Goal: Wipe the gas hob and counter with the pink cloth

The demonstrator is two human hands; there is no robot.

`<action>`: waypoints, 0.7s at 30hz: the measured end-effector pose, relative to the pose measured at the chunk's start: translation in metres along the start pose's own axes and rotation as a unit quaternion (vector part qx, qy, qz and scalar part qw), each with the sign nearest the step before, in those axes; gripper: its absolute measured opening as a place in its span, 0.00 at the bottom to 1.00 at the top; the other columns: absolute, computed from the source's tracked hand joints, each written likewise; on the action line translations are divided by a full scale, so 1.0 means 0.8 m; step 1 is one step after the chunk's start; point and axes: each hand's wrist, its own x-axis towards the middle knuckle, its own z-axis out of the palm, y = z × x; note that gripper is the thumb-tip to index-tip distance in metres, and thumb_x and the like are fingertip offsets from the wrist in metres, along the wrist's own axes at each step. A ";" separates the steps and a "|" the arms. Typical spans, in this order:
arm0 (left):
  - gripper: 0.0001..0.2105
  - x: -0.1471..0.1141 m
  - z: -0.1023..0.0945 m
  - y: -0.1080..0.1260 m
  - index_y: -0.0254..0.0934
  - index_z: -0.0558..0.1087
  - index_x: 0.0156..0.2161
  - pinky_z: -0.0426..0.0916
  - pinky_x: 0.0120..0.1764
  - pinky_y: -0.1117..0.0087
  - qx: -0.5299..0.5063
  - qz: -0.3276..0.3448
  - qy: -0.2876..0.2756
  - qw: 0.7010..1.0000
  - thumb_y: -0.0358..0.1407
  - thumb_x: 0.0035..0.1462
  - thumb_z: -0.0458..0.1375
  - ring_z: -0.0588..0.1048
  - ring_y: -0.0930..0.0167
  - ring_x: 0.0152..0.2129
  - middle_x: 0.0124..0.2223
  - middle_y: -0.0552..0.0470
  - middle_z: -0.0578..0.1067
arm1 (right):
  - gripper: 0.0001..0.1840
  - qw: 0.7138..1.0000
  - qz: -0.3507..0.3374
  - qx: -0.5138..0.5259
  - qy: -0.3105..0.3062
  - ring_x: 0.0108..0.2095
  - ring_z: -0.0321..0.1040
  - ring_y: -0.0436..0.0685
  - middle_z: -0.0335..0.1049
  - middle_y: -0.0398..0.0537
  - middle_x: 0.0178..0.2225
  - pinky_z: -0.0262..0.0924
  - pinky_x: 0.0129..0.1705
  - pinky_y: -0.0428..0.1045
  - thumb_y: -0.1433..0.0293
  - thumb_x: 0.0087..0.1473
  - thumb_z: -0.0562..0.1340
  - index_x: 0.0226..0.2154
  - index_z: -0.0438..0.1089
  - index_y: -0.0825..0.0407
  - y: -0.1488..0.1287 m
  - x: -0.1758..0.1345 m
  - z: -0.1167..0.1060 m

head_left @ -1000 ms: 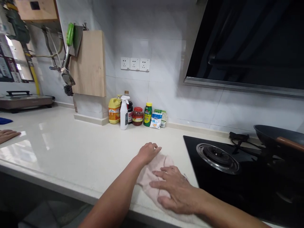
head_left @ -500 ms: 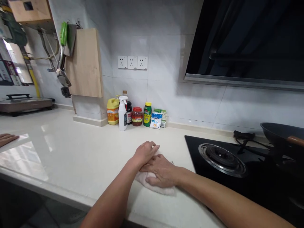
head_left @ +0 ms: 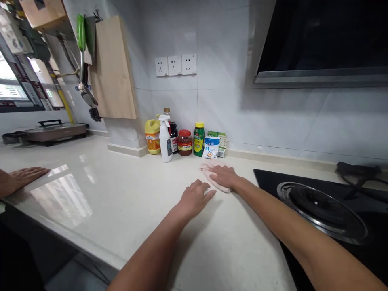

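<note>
My right hand point(head_left: 224, 176) presses down on a pale pink cloth point(head_left: 207, 166), holding it against the white countertop point(head_left: 121, 194) near the back. The cloth is bunched and spreads out past the fingers toward the bags and bottles. Closer to me, my left hand point(head_left: 196, 198) hovers over the counter with loosely bent fingers and thumb apart, touching nothing I can see. Just behind the cloth stand a blue-and-white bag point(head_left: 211, 148) and a green bottle with a yellow cap point(head_left: 199, 139).
A white spray bottle point(head_left: 165, 141), a yellow jug point(head_left: 152, 137) and a red-lidded jar point(head_left: 184, 143) line the wall. A black gas stove point(head_left: 269, 178) lies to the right. Another person's hand point(head_left: 28, 176) rests flat on the left; an electric pan point(head_left: 54, 131) sits beyond.
My right hand has slid the cloth away from me toward the back wall. My left hand has come off my right hand and now hangs apart. The view has shifted somewhat.
</note>
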 end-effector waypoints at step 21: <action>0.19 -0.012 0.009 0.003 0.43 0.77 0.47 0.63 0.53 0.59 0.044 0.022 -0.011 0.999 0.49 0.62 0.49 0.69 0.58 0.52 0.52 0.44 0.74 | 0.28 0.998 0.009 0.002 0.054 0.55 0.59 0.70 0.61 0.53 0.60 0.45 0.56 0.69 0.52 0.63 0.48 0.61 0.62 0.41 -0.025 -0.232 -0.009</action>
